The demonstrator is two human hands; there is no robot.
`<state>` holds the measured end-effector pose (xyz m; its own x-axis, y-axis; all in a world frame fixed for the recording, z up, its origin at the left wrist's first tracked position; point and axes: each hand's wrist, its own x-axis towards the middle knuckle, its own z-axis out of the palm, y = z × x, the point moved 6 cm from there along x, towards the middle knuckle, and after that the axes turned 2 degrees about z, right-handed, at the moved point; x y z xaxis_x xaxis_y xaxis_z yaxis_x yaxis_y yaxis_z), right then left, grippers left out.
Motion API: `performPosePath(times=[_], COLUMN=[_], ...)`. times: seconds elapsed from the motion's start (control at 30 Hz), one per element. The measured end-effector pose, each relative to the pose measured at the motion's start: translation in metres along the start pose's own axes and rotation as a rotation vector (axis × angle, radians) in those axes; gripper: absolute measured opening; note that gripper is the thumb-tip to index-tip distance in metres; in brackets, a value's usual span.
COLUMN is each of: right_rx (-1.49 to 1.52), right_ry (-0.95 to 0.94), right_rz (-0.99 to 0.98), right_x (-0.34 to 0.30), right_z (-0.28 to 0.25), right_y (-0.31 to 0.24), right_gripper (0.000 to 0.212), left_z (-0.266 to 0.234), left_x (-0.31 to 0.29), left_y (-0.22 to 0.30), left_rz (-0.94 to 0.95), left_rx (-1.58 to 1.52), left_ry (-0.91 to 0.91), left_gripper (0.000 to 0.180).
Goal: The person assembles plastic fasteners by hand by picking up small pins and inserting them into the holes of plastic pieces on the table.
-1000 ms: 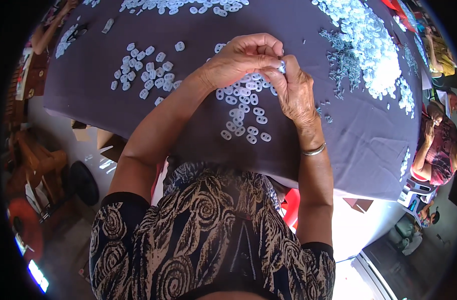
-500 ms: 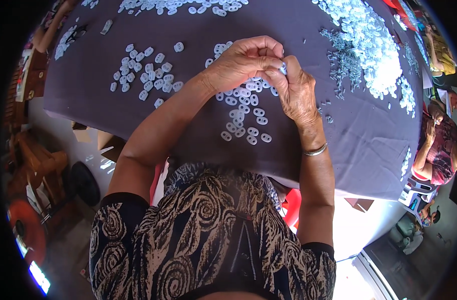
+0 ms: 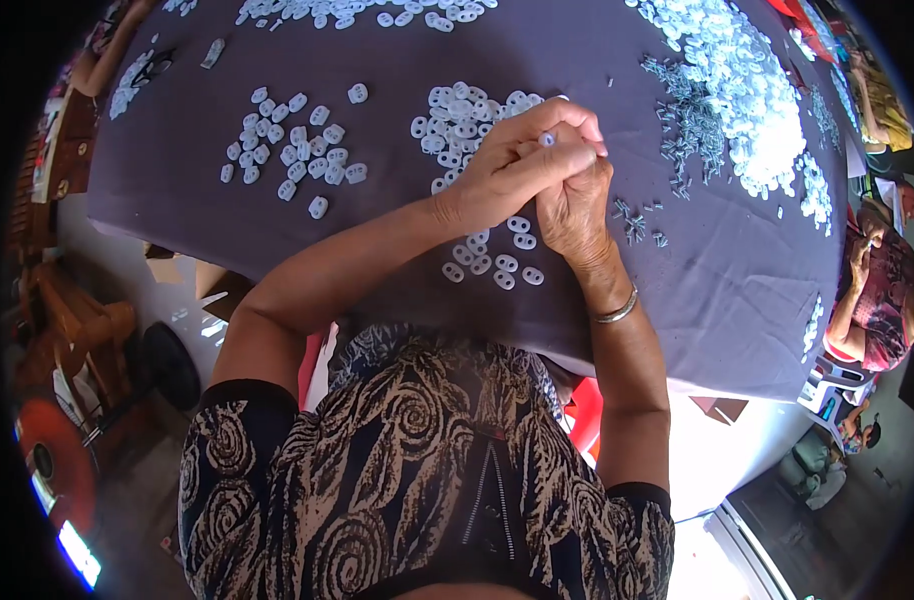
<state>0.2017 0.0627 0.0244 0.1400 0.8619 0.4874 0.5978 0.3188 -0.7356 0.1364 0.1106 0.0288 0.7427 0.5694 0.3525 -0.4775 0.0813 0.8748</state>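
My left hand [image 3: 522,165] and my right hand [image 3: 575,208] are pressed together over the table, fingers closed. A small white plastic piece [image 3: 547,140] peeks out between the fingers of my left hand. My right fingertips lie mostly hidden behind the left ones, so what they pinch cannot be seen. Beneath and beside the hands lie loose oval white plastic pieces with two holes [image 3: 462,130], some of them covered by my left hand. A few small metal screws or pins [image 3: 634,225] rest just right of my right wrist.
Thicker white pieces [image 3: 297,150] lie scattered at left on the dark tablecloth [image 3: 397,270]. A heap of metal pins [image 3: 692,125] adjoins a large heap of white pieces [image 3: 752,110] at right. More white pieces [image 3: 357,10] line the far side. Other people [image 3: 877,270] sit at right.
Both hands have come lower and closer together, the left now overlapping the right fingers. More of the white pieces behind the hands and the pins beside the right wrist show.
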Motion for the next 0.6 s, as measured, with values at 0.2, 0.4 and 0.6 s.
performPosePath(times=[0.2,0.4,0.6], right_rx=[0.036,-0.020,-0.061], right_ry=[-0.011,-0.052,-0.084], right_rz=[0.074,0.038,0.015], right_x=[0.003,0.004,0.004], right_z=[0.009,0.012,0.015], right_y=[0.001,-0.001,-0.002], right_gripper=[0.020,0.022,0.023], left_z=[-0.012,-0.013,-0.016], left_x=[-0.004,-0.007,-0.007], left_y=[-0.006,-0.008,-0.012], left_rz=[0.039,0.019,0.016], left_rx=[0.017,0.000,-0.048], left_ry=[0.259,0.299,0.372], left_gripper=[0.021,0.023,0.020])
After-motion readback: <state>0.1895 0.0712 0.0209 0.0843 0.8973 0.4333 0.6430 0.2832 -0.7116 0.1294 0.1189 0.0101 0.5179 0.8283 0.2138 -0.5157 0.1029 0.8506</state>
